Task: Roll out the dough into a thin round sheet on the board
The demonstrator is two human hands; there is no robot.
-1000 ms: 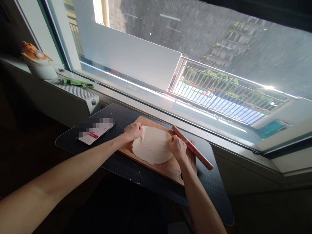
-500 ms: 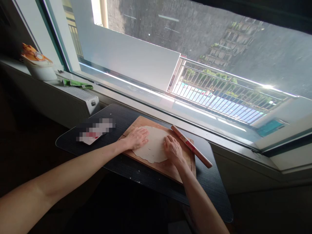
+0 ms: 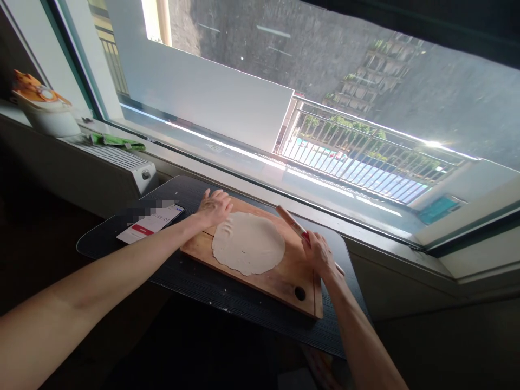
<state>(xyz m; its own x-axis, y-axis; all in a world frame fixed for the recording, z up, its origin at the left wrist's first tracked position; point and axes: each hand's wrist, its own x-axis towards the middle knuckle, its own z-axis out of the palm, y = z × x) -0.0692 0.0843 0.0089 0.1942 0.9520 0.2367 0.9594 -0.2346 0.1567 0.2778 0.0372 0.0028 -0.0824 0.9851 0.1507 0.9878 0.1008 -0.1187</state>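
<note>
A flat, roundish sheet of dough (image 3: 249, 244) lies on a wooden cutting board (image 3: 264, 284), with dents at its upper left side. My left hand (image 3: 215, 208) is at the board's far left edge, beside the dough, fingers loosely bent and apart, holding nothing that I can see. On the right, my right hand (image 3: 319, 253) is closed around the middle of a wooden rolling pin (image 3: 289, 219), which slants across the board's right side. The pin's two ends stick out past the hand.
A dark table (image 3: 195, 284) with specks of flour carries the board. On its left lies a phone (image 3: 140, 232), partly pixelated. Behind are a window sill (image 3: 252, 197), a radiator (image 3: 136, 172) with a green cloth (image 3: 116, 142), and a white bucket (image 3: 51, 119) holding something orange.
Both hands have come off the dough. The left moved up and left to the board's edge; the right moved right and took hold of the rolling pin. The view shifted slightly.
</note>
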